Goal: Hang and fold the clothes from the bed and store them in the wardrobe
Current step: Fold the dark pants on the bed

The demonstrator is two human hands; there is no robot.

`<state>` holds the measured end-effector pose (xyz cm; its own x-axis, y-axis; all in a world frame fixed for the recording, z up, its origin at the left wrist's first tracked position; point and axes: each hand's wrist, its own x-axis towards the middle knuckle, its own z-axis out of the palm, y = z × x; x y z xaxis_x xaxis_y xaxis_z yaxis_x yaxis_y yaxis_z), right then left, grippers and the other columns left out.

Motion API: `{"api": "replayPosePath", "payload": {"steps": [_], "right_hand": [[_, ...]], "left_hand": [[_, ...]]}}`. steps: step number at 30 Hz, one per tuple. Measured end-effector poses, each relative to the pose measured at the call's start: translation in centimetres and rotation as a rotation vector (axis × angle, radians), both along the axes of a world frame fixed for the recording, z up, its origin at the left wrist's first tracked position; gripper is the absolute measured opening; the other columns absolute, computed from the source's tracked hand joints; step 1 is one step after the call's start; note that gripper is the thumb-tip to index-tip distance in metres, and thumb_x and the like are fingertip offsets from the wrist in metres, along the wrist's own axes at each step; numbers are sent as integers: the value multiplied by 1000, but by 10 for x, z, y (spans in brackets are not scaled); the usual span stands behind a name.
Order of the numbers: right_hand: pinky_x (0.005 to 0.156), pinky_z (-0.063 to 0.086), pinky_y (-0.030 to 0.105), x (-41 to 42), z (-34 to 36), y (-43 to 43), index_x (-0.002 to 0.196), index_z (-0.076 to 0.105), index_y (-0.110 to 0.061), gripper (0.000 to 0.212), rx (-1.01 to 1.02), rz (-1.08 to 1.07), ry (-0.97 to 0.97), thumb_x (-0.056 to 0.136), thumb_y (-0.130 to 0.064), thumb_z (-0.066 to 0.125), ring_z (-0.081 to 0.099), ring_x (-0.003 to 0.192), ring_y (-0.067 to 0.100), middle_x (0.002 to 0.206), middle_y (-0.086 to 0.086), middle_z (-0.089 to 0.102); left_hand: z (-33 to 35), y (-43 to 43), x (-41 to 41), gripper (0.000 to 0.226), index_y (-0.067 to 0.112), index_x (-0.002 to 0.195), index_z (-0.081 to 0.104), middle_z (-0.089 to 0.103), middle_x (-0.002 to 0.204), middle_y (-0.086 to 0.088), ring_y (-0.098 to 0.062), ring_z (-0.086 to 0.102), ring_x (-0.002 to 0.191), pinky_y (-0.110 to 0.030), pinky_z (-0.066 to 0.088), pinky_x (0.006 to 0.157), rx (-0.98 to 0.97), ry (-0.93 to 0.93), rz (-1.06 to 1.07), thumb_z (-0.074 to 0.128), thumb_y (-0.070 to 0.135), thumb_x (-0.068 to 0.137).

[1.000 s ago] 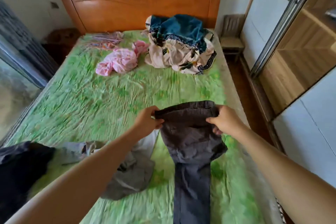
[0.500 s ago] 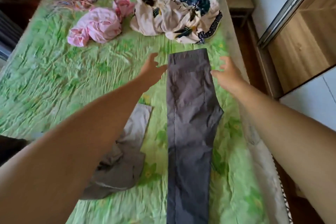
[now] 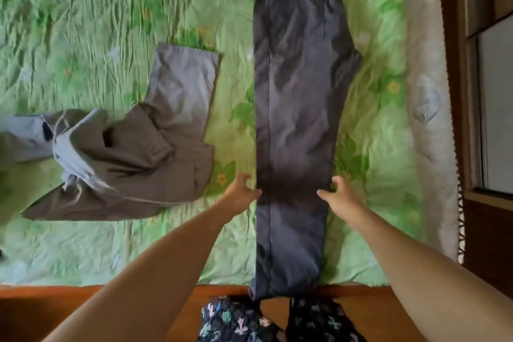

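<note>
Left hand [image 3: 241, 192], right hand [image 3: 340, 195] open — apparently touching trousers [image 3: 294, 91].

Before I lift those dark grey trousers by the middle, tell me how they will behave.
Probably floppy: the dark grey trousers lie flat with soft creases, and their hems droop over the wooden footboard. Likely light: the cloth looks thin. Lifted mid-leg, where the left hand and right hand are, both ends would probably sag.
</note>
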<state>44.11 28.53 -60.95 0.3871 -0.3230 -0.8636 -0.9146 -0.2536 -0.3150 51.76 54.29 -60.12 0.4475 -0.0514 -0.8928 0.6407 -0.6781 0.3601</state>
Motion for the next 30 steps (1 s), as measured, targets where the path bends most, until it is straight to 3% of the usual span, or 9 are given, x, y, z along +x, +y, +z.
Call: {"api": "replayPosePath", "payload": {"steps": [2, 6, 9, 11, 14, 16, 21, 25, 30], "right_hand": [[87, 42, 31, -17, -13, 11, 137, 49, -14, 58, -13, -56, -70, 87, -21, 78, 56, 99, 19, 114, 1, 60], [81, 45, 28, -34, -26, 17, 119, 54, -24, 43, -62, -146, -248, 84, -22, 79, 61, 99, 20, 105, -5, 65], [101, 45, 31, -37, -33, 18, 142, 50, -15, 68, 126, -183, -143, 83, -26, 81, 57, 116, 15, 125, -9, 60], [108, 46, 41, -42, -38, 19, 140, 54, -8, 68, 235, -156, -77, 80, -24, 82, 60, 122, 21, 132, 1, 64], [82, 51, 30, -62, -36, 24, 109, 66, -13, 42, 257, -65, -56, 75, -28, 86, 66, 103, 16, 109, -3, 72], [74, 45, 29, -81, -33, 29, 101, 62, -16, 42, 252, 13, -28, 73, -36, 87, 63, 95, 14, 104, -3, 67], [87, 48, 40, -149, -32, 47, 95, 56, -10, 47, 225, 66, 74, 74, -39, 86, 58, 98, 21, 101, 1, 60], [97, 54, 51, -200, -28, 63, 94, 70, -11, 20, 334, -185, 2, 81, -20, 81, 70, 104, 34, 100, 8, 77], [79, 49, 33, -229, 6, 80, 90, 77, -14, 28, 222, -213, -203, 73, -37, 78, 71, 91, 17, 91, -3, 78]], "left_hand": [[-11, -2, -18, 49, 15, 135, 45, 63, 88, -6, -17, 58, 74, -25, 45, 57, -34, 30, 80, 70, 17, 93], [-17, -12, -38, 39, 18, 123, 46, 61, 87, -6, -20, 59, 76, -32, 46, 63, -59, 21, 197, 68, 10, 92], [-16, -14, -50, 33, 20, 117, 48, 61, 89, -10, -25, 57, 79, -39, 46, 67, -73, -19, 267, 65, 5, 92], [-13, -12, -63, 29, 19, 116, 54, 65, 94, -10, -26, 62, 85, -44, 52, 75, -112, 15, 281, 65, 5, 93], [-11, -6, -91, 28, 11, 120, 63, 71, 106, -13, -28, 69, 95, -48, 56, 88, -157, 83, 246, 65, 6, 93], [-10, -1, -113, 29, 7, 120, 65, 72, 113, -16, -31, 70, 102, -47, 56, 91, -128, 131, 211, 69, 10, 92], [-12, 13, -164, 23, 12, 109, 67, 73, 113, -14, -30, 69, 106, -46, 55, 96, -112, 238, 160, 75, 16, 87], [-15, 29, -200, 14, 16, 95, 65, 74, 102, -9, -22, 71, 92, -39, 59, 87, -175, 257, 214, 76, 13, 86], [-1, 51, -228, 7, 7, 96, 68, 72, 96, -15, -31, 69, 86, -45, 56, 83, -317, 245, 282, 69, 8, 89]]}}
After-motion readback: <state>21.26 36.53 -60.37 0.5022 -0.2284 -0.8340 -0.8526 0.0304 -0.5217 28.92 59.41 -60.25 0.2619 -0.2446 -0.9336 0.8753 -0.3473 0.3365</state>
